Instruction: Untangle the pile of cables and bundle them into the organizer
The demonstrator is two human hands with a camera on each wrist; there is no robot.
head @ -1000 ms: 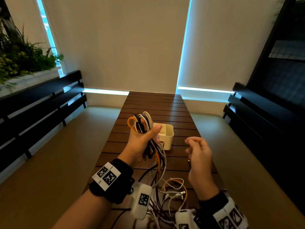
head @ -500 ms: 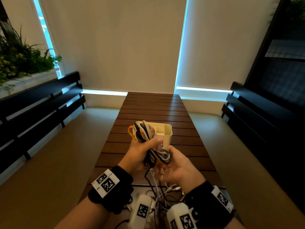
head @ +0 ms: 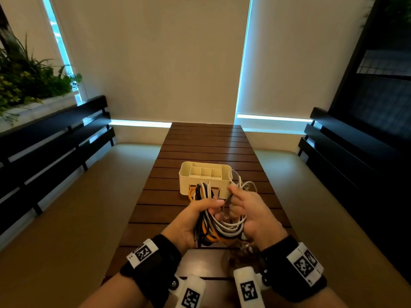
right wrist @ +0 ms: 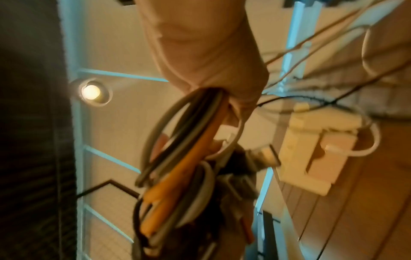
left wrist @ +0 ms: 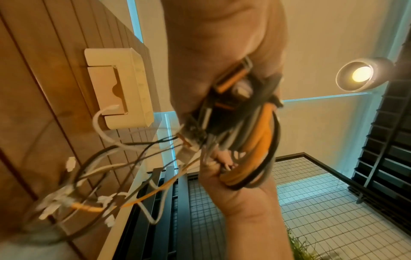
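Note:
A coiled bundle of black, white and orange cables [head: 213, 227] is held between both hands above the wooden slatted table [head: 206, 143]. My left hand [head: 211, 205] grips the left side of the bundle, thumb across the top. To its right, my right hand [head: 235, 196] holds the white loops in curled fingers. The cream organizer [head: 184, 174] with several compartments stands just beyond the hands. The left wrist view shows the bundle [left wrist: 251, 133], loose plug ends [left wrist: 89, 184] dangling below it and the organizer [left wrist: 135, 84]. In the blurred right wrist view are the bundle [right wrist: 184, 158] and the organizer [right wrist: 311, 154].
Dark slatted benches run along the left [head: 51, 138] and right [head: 355, 147] of the narrow table. A planter with green plants [head: 24, 81] sits at the far left. Bare table slats stretch beyond the organizer to the wall.
My right hand, free a second ago, came in under the bundle and now grips its white loops. Both hands shifted right and lower, and the trailing cable ends rose off the table.

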